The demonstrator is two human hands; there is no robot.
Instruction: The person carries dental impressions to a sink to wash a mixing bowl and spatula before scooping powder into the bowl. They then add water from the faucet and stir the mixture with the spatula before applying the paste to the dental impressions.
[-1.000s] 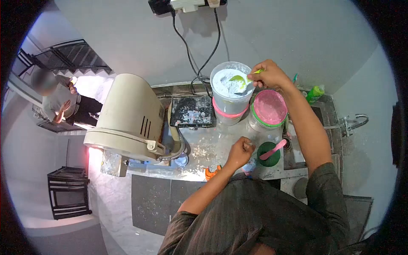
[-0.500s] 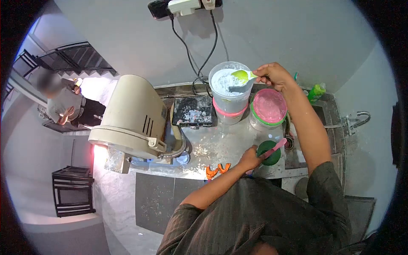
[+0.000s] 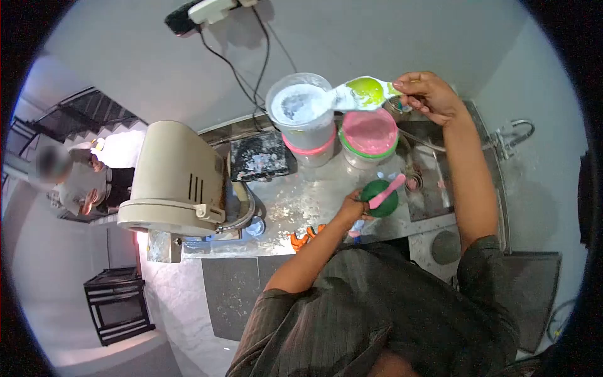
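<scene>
My right hand point(image 3: 430, 97) pinches the end of a scoop point(image 3: 365, 93), green and white, with white powder on it. Its far end reaches the rim of an open tub point(image 3: 300, 103) of white powder, which stands on a pink-rimmed container point(image 3: 312, 155). My left hand point(image 3: 357, 207) holds the side of a green bowl point(image 3: 380, 202) low over the counter's front part. A pink spatula point(image 3: 387, 191) lies across the bowl. Between the hands stands a tub with a pink lid point(image 3: 370, 132) and a green rim.
A beige machine point(image 3: 169, 176) stands at the left, beside a black tray point(image 3: 259, 156) with white residue. Orange pieces point(image 3: 301, 240) lie at the counter's front edge. A sink point(image 3: 430, 182) and faucet point(image 3: 520, 129) are at the right. Another person point(image 3: 81, 182) is at the far left.
My right hand has lifted the scoop out of the powder and moved it right, above the pink-lidded tub. The whole view has shifted. My left hand still holds the bowl.
</scene>
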